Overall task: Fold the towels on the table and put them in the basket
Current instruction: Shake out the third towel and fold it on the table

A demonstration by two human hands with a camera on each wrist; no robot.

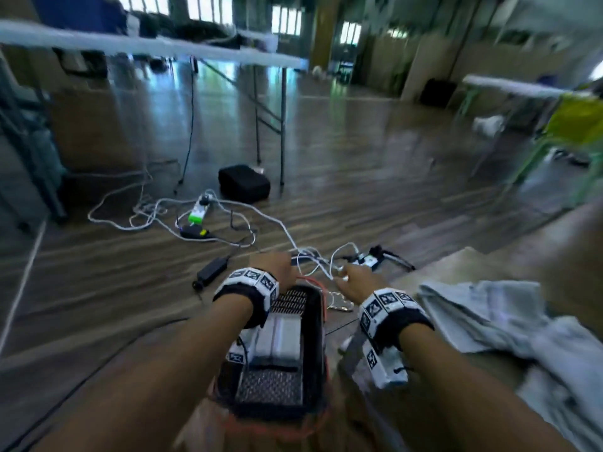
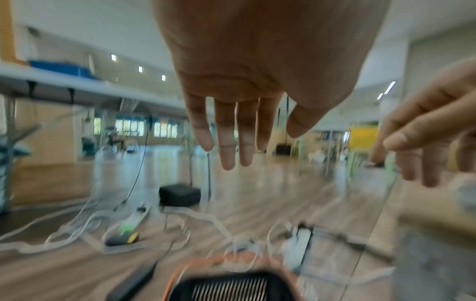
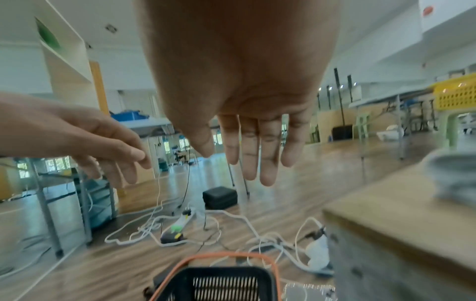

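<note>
A black basket with an orange rim (image 1: 318, 350) stands on the floor below me, and a folded grey towel (image 1: 282, 337) lies inside it. My left hand (image 1: 277, 265) hovers over the basket's far end with straight fingers (image 2: 228, 150) and holds nothing. My right hand (image 1: 357, 277) hangs beside it, fingers (image 3: 251, 160) straight and empty. Unfolded grey towels (image 1: 509, 324) lie heaped on the brown table (image 1: 456, 265) at my right. The basket's far rim (image 3: 231, 256) shows below the right palm, and that same basket edge (image 2: 226, 264) appears blurred in the left wrist view.
White cables (image 1: 228, 220), a power strip (image 1: 199, 212), a black adapter (image 1: 212, 267) and a black case (image 1: 244, 183) lie on the wooden floor ahead. A folding table (image 1: 156, 44) stands beyond them. A yellow crate (image 3: 454, 95) sits at the far right.
</note>
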